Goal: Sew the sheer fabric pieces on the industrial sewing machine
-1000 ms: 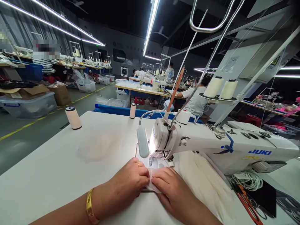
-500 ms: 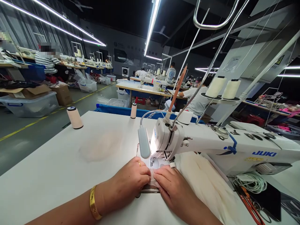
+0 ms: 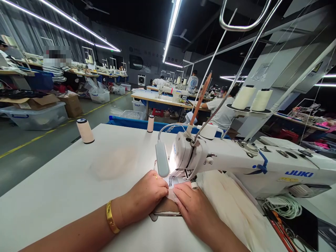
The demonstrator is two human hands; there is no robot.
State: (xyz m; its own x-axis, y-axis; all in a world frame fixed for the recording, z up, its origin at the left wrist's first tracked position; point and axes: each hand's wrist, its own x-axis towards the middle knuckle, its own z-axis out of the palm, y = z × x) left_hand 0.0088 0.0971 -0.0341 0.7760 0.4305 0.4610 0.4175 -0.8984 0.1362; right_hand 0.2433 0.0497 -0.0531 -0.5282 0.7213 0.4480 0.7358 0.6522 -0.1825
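Note:
A small piece of pale sheer fabric (image 3: 172, 194) lies in front of the presser foot (image 3: 170, 182) of a white JUKI sewing machine (image 3: 223, 157). My left hand (image 3: 147, 190) is closed on the fabric's left side, fingers curled and thumb forward. On the other side my right hand (image 3: 195, 204) grips the fabric with bent fingers close together, near the needle area. Both hands' fingertips are close to the foot, partly hiding the fabric. Below them shows a brown patch with a pale edge (image 3: 168, 207) on the machine bed. A lamp (image 3: 162, 159) lights the spot.
Cream fabric (image 3: 231, 203) is heaped under the machine arm. Orange-handled scissors (image 3: 280, 229) and a coil of pale cord (image 3: 283, 204) lie at right. Two thread cones, one left (image 3: 85, 131) and one at the back (image 3: 150, 123), stand on the white table (image 3: 65, 182). Co-workers sit beyond.
Both hands have moved slightly forward toward the presser foot with the fabric. More of the brown patch now shows below them. The view has shifted a little.

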